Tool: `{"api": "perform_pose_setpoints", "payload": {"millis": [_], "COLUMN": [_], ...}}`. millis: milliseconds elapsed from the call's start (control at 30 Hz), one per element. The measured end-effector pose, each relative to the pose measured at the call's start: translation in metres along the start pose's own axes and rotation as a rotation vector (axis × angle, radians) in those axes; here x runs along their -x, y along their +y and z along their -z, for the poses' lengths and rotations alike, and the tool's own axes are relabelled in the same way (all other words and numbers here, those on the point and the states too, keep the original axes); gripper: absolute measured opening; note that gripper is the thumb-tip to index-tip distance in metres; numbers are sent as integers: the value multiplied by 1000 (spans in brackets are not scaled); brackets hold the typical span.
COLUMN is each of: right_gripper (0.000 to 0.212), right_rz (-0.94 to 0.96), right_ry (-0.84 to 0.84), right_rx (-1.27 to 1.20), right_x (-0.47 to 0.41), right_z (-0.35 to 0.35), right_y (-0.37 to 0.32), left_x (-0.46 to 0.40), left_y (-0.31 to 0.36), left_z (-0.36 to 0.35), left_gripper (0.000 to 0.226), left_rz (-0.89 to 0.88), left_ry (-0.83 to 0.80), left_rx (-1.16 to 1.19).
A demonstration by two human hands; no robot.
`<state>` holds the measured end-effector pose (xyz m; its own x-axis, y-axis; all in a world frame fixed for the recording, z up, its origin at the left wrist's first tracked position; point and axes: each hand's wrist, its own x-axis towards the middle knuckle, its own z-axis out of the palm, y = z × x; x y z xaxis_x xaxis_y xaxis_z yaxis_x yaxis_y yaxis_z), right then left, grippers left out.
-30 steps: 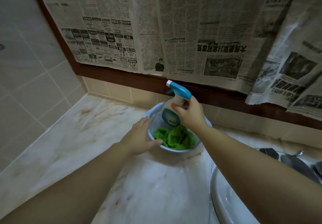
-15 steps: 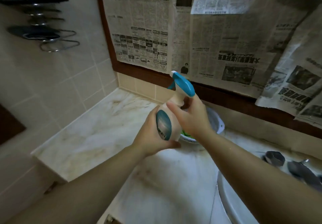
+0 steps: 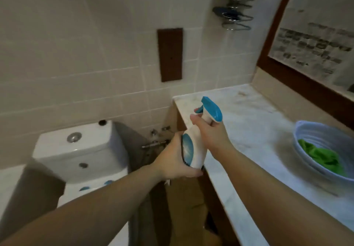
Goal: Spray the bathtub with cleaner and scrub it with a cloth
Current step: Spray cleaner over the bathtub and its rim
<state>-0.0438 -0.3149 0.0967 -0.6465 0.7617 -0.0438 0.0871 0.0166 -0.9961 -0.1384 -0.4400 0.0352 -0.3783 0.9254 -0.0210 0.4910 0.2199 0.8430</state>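
Observation:
I hold a white spray bottle (image 3: 195, 150) with a blue trigger head in both hands, over the left end of the marble counter. My left hand (image 3: 176, 161) cups and grips its lower body. My right hand (image 3: 210, 132) grips the neck just under the blue head. A green cloth (image 3: 321, 157) lies in a pale blue-white basket (image 3: 306, 131) at the right on the counter. No bathtub can be made out with certainty.
The marble counter (image 3: 249, 115) runs along the right, with a newspaper-covered mirror above it. A white toilet cistern (image 3: 80, 150) stands at the lower left against the tiled wall. A brown panel (image 3: 170, 54) and a metal wall rack (image 3: 237, 10) hang on the tiles.
The bottle has come out of the basket and my left hand has taken its base. My view and the bottle have swung left, away from the basket towards the toilet.

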Motion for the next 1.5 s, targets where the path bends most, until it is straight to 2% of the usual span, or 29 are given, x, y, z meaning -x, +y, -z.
{"api": "perform_pose_setpoints", "payload": {"millis": [167,300,433,567,667,800,933,1000,1100,1233,1500], "right_gripper": [37,26,46,19,17,19,15,15,19,30,31], "right_rz": [-174,-214,-225,-237,-274,-410,-524,-550,-574,-588,-611], "right_ry": [-223,-394,-573,-693,-744,-726,-655,-624,-590,-535,-516], "right_rx": [-42,-20,90,126,109,112,133,138,154,179,242], "right_x": [29,71,122,177,222,274,302,308,310,306,289], "right_z": [-120,-220,-318,-409,-478,-559,-623,-649,-682,-719,-767], "right_y": [3,6,21,30,36,50,64,70,81,95,119], "left_x": [102,189,279,369,435,512,567,582,594,597,594], "left_y": [-43,-79,-123,-161,-195,-237,-277,-294,-313,-347,-399], "left_z": [64,105,142,179,207,243,271,286,305,324,350], "left_gripper": [95,93,91,80,82,81,90,84,73,68,76], "left_rz": [153,305,440,541,600,636,673,681,663,662,715], "left_ry": [181,250,330,381,425,456,454,431,407,375,348], "left_rx": [-23,-4,-2,30,59,76,163,195,188,197,238]}}
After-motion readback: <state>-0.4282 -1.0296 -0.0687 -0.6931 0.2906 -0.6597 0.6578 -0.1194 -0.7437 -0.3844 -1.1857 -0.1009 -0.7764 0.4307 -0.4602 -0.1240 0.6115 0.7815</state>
